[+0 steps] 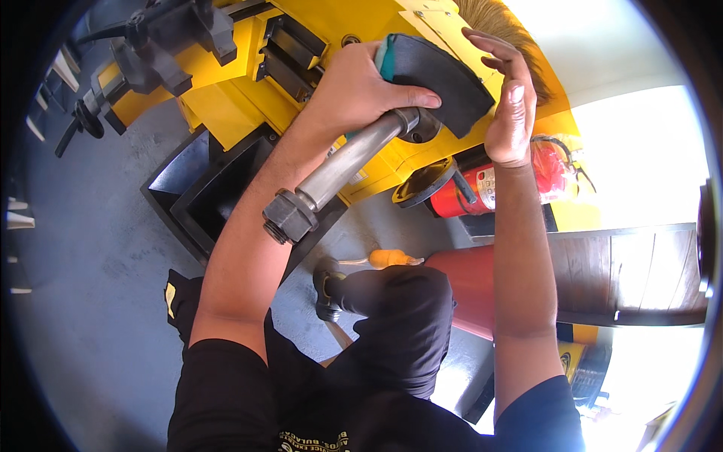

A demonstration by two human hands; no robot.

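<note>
A yellow machine [226, 98] fills the space beyond the fingers, with black trays [203, 188] on the grey floor [98, 264] below-left of them. Just below-right lies a red fire extinguisher [482, 184]; farther down, an orange-handled tool [388, 259].

The left hand [358, 87] is on the pipe [343, 166], left of the right hand [508, 102]. The pad [437, 75] lies between them. The fire extinguisher [497, 184] lies below the right hand.

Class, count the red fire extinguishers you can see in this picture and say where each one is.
1: a red fire extinguisher lies low beside the yellow machine, under the right hand. Others may be hidden.
</note>
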